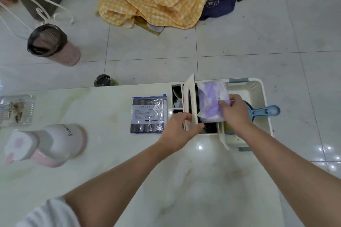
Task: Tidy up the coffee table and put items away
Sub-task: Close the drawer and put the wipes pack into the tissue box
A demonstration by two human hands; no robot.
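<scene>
A person at a pale marble-look table (103,153) works at a cream box (191,108), w/ both bare forearms reaching in from the near edge. Box sits close to the table's far edge, towards its right end; its lid (191,101) stands raised on edge. Left hand (180,131) grips the lid's near end, fingers and thumb curled round it. Right hand (234,110) pinches a purple-and-white plastic pouch (212,103), which stands tilted in the box's dark main compartment, just right of the lid. Small compartments on the box's left side hold bits too small to tell.

Touching the box on its right: a cream basket (258,90), overhanging the table's right edge, w/ a blue scoop (265,111) whose handle sticks out over its rim. Just left of the box lies a flat clear packet (148,114) of dark rolls w/ a printed label. Well left of the box: a grey-and-pink tumbler (55,143) on its side, blurred, and a clear pack (16,109) at the left frame edge. Bare tabletop between the packet and the tumbler, and all along the near side.

Beyond the box, grey-white floor tiles (258,46). Far left of it, a pink mesh bin (53,44) w/ dark liner; straight behind, a heap of yellow checked cloth (156,0) and bags.
</scene>
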